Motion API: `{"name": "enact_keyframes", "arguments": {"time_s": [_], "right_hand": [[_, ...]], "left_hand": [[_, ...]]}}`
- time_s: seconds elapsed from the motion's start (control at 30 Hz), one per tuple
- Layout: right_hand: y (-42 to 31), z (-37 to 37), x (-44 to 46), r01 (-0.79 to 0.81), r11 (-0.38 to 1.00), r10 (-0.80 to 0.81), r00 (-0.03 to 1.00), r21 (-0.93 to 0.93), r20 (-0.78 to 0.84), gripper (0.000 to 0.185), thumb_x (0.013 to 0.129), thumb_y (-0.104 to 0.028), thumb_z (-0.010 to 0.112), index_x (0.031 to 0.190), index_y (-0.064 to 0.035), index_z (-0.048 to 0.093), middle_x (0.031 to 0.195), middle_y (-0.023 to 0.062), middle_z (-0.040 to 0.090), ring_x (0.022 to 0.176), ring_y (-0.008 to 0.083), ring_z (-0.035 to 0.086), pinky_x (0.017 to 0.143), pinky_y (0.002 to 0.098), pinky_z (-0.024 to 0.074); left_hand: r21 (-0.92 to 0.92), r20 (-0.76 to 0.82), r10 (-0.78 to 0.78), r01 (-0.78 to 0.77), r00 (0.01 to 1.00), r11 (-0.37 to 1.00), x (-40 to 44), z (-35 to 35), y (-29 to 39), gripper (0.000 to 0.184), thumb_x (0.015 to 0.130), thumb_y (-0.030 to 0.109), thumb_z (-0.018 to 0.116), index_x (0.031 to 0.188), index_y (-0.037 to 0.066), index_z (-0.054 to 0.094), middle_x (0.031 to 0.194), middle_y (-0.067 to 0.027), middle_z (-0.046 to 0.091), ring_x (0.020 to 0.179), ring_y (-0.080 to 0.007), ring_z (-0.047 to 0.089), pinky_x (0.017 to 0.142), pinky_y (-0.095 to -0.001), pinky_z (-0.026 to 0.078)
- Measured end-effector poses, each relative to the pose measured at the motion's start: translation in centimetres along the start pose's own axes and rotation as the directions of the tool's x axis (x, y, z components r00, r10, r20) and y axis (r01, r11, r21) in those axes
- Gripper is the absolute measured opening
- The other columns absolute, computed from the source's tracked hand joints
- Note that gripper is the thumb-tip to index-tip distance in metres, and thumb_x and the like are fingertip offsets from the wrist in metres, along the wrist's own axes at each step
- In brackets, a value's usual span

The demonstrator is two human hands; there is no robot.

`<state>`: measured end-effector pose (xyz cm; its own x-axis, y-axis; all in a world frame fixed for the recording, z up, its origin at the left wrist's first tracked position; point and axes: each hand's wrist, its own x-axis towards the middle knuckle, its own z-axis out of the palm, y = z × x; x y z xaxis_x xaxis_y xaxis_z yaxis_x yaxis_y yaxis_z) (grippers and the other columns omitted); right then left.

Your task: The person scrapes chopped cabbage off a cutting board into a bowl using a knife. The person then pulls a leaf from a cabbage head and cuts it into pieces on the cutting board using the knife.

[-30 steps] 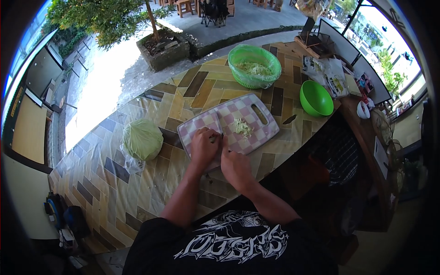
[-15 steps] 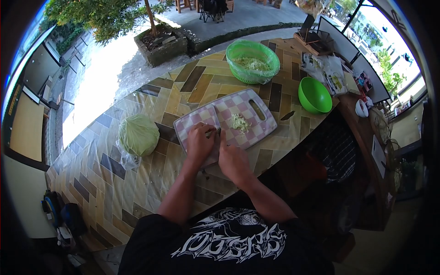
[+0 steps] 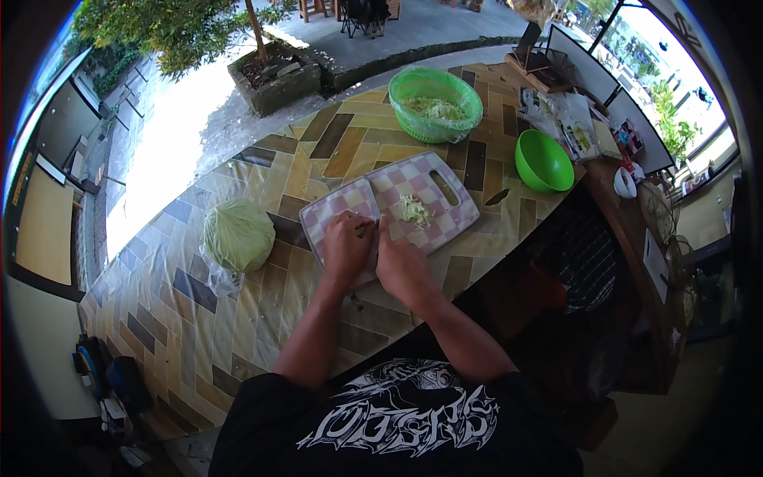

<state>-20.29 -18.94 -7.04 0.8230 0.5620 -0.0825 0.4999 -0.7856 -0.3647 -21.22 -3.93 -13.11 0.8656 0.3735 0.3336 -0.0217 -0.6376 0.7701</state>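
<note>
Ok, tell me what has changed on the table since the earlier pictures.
Nothing has visibly changed; only the camera view shifted slightly. The left hand and right hand stayed close together at the cutting board; the shredded pile, round cabbage and bright green bowl stayed put.

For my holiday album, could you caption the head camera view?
Two bare hands close together over a checkered cutting board, beside a small pile of pale shreds.
</note>
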Motion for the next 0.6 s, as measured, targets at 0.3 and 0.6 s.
{"name": "enact_keyframes", "arguments": {"time_s": [0.3,0.6], "right_hand": [[-0.7,0.0,-0.8,0.006,1.0,-0.007,1.0,-0.026,-0.003,0.07,0.099,-0.008,0.054,0.162,0.0126,0.033,0.087,0.0284,0.074,0.082,0.047,0.076,0.078,0.0573,0.0603],[1.4,-0.5,0.2,0.016,1.0,-0.016,0.999,-0.003,0.038,0.07,0.1,-0.012,0.057,0.165,0.0025,0.036,0.088,0.027,0.075,0.081,0.0461,0.076,0.075,0.0573,0.0609]], "left_hand": [[0.025,-0.049,0.039,-0.038,0.998,0.999,0.0,0.3,0.0,0.017,0.088,0.016,0.08,0.094,0.001,0.082,0.094,-0.0192,0.076,0.093,-0.0395,0.073,0.085,-0.0474,0.057],[0.045,-0.045,0.076,-0.074,0.996,0.996,0.0,0.4,0.1,0.016,0.093,0.012,0.073,0.103,0.001,0.08,0.103,-0.0189,0.074,0.101,-0.0412,0.07,0.091,-0.0491,0.056]]}}
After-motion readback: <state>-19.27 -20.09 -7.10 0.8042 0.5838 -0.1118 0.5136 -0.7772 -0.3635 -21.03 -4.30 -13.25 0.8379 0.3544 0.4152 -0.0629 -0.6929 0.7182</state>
